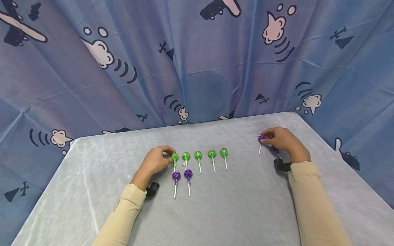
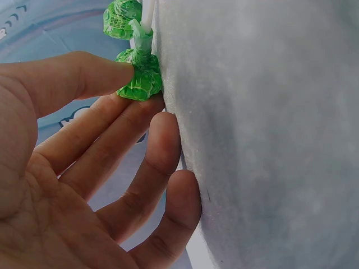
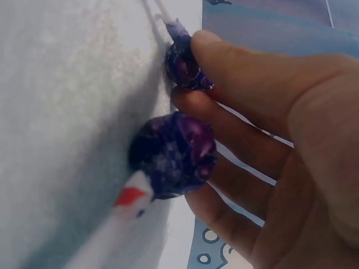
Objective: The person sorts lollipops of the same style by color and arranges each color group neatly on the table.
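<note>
My left hand (image 1: 156, 160) pinches the green-wrapped head of a lollipop (image 2: 143, 81) between thumb and fingers, at the left end of a row of green lollipops (image 1: 211, 153). Its other fingers rest along the tabletop in the left wrist view. Over on the right, my right hand (image 1: 281, 139) holds a purple lollipop (image 3: 184, 66) by its head, thumb on one side and fingers on the other, the white stick pointing toward me. A second purple lollipop (image 3: 174, 154) lies under that hand, near the wrist, partly hidden in the head view.
Below the row's left end lie two more purple lollipops (image 1: 176, 176), sticks toward me. A grey-white cloth covers the table (image 1: 234, 208). Behind it and along the right side hangs a blue patterned curtain (image 1: 212, 85).
</note>
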`<state>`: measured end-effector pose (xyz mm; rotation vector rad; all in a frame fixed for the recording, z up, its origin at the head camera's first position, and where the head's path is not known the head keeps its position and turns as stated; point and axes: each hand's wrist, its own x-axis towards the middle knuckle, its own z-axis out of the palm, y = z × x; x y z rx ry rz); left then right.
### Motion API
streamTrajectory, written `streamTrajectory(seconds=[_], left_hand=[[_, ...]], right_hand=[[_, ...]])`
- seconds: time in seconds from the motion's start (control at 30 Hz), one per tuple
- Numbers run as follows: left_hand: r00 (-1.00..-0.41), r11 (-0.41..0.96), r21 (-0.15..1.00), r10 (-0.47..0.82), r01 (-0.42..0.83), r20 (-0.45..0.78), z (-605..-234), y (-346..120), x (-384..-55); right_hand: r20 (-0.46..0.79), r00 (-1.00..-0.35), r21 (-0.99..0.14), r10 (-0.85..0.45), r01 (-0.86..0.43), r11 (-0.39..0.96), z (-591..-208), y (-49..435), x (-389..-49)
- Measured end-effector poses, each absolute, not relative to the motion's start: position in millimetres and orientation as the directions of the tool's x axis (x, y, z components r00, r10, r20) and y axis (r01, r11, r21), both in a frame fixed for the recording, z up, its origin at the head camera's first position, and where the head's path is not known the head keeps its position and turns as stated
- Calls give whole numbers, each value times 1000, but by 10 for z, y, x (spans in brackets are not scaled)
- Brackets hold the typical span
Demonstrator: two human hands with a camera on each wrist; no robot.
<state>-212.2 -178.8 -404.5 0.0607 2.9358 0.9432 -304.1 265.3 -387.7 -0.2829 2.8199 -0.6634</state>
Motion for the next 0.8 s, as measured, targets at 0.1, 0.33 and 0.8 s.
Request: streamTrajectory(seconds=[0.1,0.33,0.8], left_hand=[[-998,812,583,55,20,-43,-4043,-1788,-2119],[-998,814,581,55,21,-40,-4043,-1789,-2116],[-998,814,581,57,23,-40,-4060,-1798,-2131]], right_hand=[[-175,-954,-459,-243,-139,877,-3871,2657,-3033],[-172,-957,-483,-233,-124,867,-3888,2647,-3025],[-104,-964,-508,-243,-158,847,-3921,2680,-3075]])
